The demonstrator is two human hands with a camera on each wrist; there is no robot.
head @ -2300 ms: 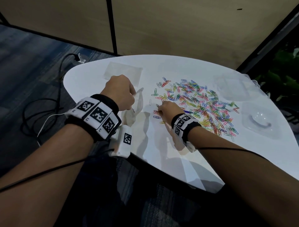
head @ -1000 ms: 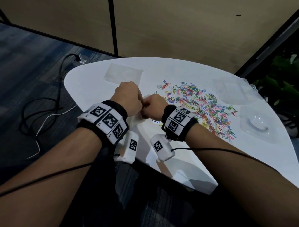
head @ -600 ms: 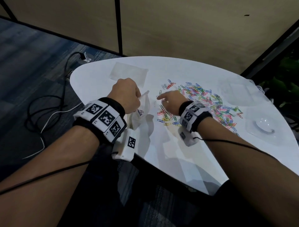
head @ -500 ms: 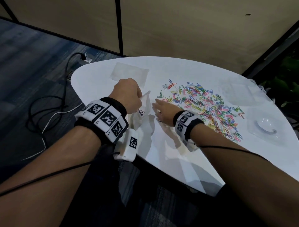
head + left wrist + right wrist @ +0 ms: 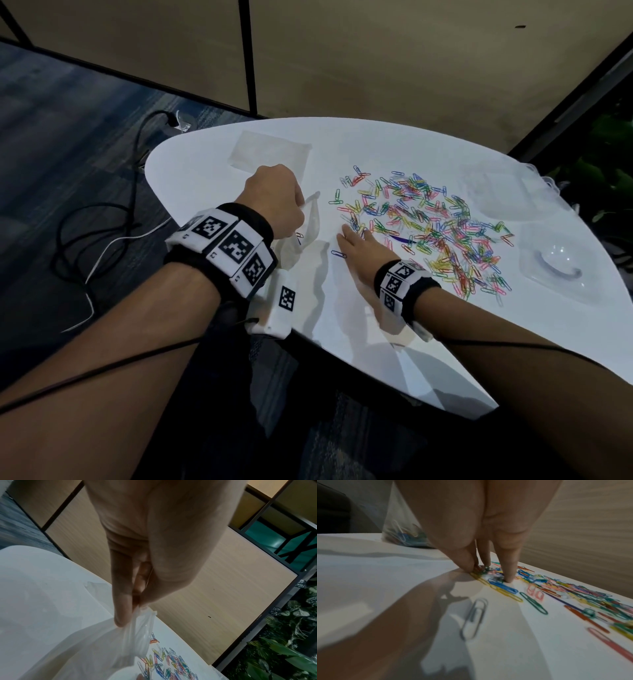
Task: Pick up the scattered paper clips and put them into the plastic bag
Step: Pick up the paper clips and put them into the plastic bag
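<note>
My left hand (image 5: 274, 198) pinches the top edge of the plastic bag (image 5: 301, 236), holding it up near the left side of the white table (image 5: 205, 171); some clips already lie in its bottom; just right of it a lone clip (image 5: 338, 254) sits beside my right hand (image 5: 359, 248), whose straight fingers (image 5: 510, 566) press down on the near left edge of the paper clips (image 5: 435, 222); the coloured heap spreads rightward, towards clear plastic trays (image 5: 561, 274) at the far right.

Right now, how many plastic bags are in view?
2. One plastic bag is pinched by the left hand, some paper clips inside; a flat bag lies beyond it on the table.
</note>
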